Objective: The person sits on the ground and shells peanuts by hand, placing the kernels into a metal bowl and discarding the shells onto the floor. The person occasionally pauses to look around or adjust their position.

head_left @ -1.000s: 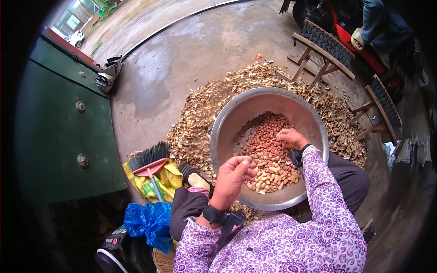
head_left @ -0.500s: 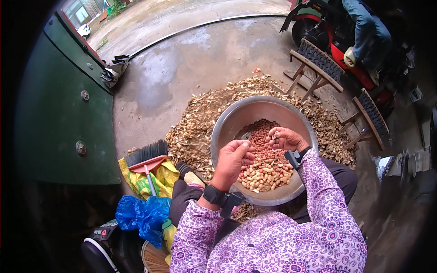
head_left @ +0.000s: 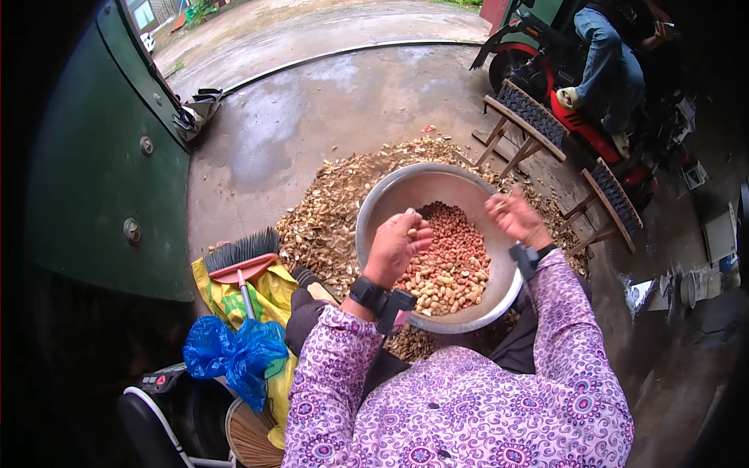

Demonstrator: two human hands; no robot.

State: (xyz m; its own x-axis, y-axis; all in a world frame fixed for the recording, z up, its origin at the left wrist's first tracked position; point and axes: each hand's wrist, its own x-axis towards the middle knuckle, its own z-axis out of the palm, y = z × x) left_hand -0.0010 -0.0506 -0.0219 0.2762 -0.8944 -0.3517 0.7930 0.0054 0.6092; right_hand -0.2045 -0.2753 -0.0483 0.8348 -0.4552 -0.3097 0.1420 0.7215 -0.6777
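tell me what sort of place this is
Likely a garage or storage room opening onto a yard: a big green door stands at the left, a red motorbike is at the upper right, and the hard floor leads to open ground outside.

Cannot read any word or number. Can make out a small red triangle sign (head_left: 161, 380) on the black panel (head_left: 177, 375) at lower left, with pale marks just beside it, too tiny for reading. Can notice also green print (head_left: 236, 299) on the yellow bag (head_left: 273, 298), but cannot tell if made of letters or of picture.
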